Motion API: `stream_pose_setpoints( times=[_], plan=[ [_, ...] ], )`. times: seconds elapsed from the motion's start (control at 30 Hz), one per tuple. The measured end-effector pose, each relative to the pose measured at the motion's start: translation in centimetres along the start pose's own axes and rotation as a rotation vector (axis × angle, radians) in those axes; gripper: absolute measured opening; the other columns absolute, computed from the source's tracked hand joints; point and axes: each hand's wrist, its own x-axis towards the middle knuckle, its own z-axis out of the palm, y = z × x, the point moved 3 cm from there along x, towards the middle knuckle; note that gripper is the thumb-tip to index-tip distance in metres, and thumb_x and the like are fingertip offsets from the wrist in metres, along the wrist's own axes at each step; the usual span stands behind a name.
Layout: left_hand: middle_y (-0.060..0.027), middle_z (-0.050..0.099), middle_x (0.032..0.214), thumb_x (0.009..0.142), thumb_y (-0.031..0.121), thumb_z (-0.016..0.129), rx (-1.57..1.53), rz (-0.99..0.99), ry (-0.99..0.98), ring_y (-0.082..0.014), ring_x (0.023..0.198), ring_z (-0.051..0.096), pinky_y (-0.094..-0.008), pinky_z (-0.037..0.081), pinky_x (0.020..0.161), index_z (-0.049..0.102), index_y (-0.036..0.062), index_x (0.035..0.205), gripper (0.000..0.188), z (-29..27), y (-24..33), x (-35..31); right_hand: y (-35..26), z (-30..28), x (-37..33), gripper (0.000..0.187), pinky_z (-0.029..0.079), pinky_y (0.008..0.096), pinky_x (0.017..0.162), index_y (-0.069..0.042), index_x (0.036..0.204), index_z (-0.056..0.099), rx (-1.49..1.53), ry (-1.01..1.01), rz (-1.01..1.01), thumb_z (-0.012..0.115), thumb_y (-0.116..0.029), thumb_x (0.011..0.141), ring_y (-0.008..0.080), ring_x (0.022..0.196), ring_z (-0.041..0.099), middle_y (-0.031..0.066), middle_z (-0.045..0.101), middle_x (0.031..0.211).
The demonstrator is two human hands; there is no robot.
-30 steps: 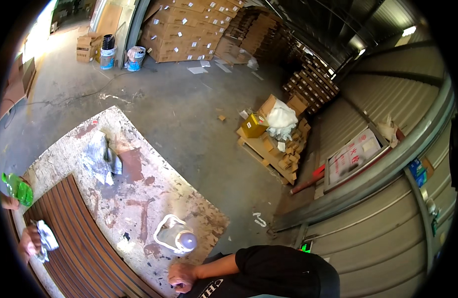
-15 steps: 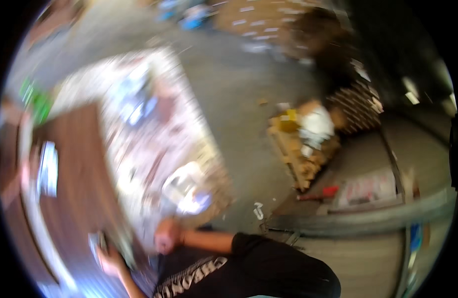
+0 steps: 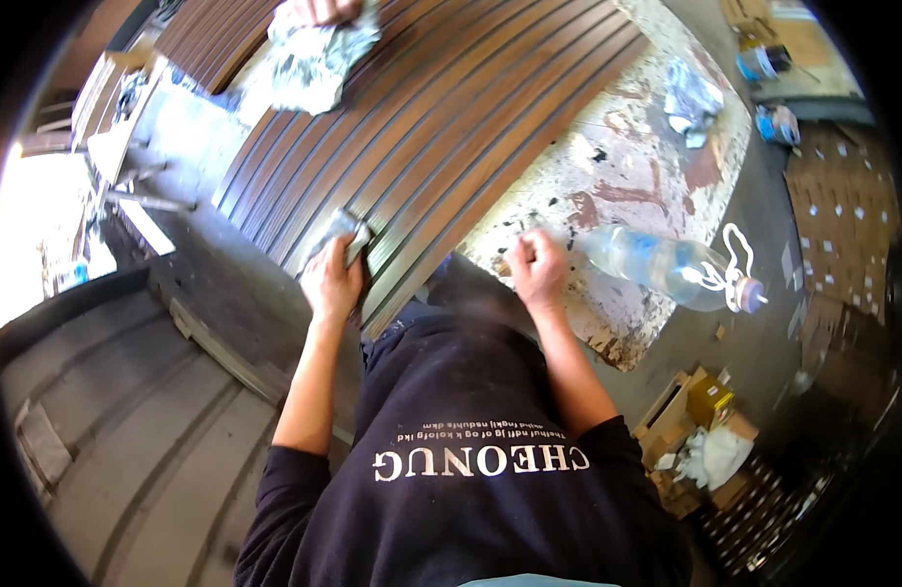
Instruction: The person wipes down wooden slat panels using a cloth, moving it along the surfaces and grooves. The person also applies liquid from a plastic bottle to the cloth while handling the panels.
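My left hand [image 3: 335, 279] is closed around a folded grey cloth-like pad [image 3: 338, 233], which rests on the near left part of a brown grooved wooden panel [image 3: 441, 108]. My right hand [image 3: 537, 269] is a closed fist off the panel's right edge, over the paint-stained table [image 3: 617, 181]; nothing shows in its fingers. Just right of it is a large clear plastic bottle [image 3: 661, 264] with a white cord at its neck. Across the panel, another person's hand [image 3: 319, 10] presses a pale crumpled cloth [image 3: 319, 64] onto the surface.
A crumpled bluish-white plastic wad [image 3: 693, 101] lies on the table's far right. Blue-labelled cans [image 3: 777, 125] stand beyond it. At lower right are cardboard [image 3: 666, 416] and a yellow box [image 3: 708, 393]. A grey ribbed surface [image 3: 128, 430] with a raised edge fills the lower left.
My view has swung from the right back onto the panel. The grey pad is still in my left hand, and my right hand stays closed. The other person's cloth is now in sight.
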Motion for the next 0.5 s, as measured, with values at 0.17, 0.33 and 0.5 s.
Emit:
stream_pose_setpoints(
  times=[0.17, 0.33, 0.5],
  plan=[
    [-0.0132, 0.065, 0.083, 0.078, 0.007, 0.066, -0.173, -0.445, 0.095, -0.0263, 0.073, 0.064, -0.0316, 0.049, 0.066, 0.063, 0.0031, 0.098, 0.021, -6.4, -3.5, -8.0, -0.9, 0.4, 5.7, 0.027, 0.043, 0.0387, 0.078, -0.006, 0.100, 0.054, -0.070, 0.137, -0.214, 0.064, -0.018, 0.079, 0.0261, 0.089, 0.053, 0.0099, 0.055, 0.091],
    [-0.0140, 0.062, 0.080, 0.070, -0.001, 0.065, -0.169, -0.156, 0.261, -0.0293, 0.070, 0.061, -0.0330, 0.048, 0.064, 0.063, 0.0037, 0.098, 0.028, -7.3, 0.6, -7.4, 1.2, 1.1, 11.5, 0.054, 0.031, 0.0505, 0.099, -0.009, 0.125, 0.044, -0.312, 0.259, -0.262, 0.062, -0.034, 0.080, 0.0360, 0.122, 0.040, 0.0184, 0.043, 0.131],
    [-0.0091, 0.050, 0.074, 0.067, 0.006, 0.069, -0.017, 0.088, -0.092, -0.0281, 0.070, 0.053, -0.0370, 0.043, 0.066, 0.064, 0.0109, 0.102, 0.036, -2.6, 2.8, -5.4, 2.0, 2.4, 11.5, 0.056, 0.023, 0.0581, 0.102, -0.016, 0.130, 0.042, -0.427, 0.157, -0.170, 0.056, -0.043, 0.083, 0.0342, 0.131, 0.032, 0.0166, 0.035, 0.140]
  ],
)
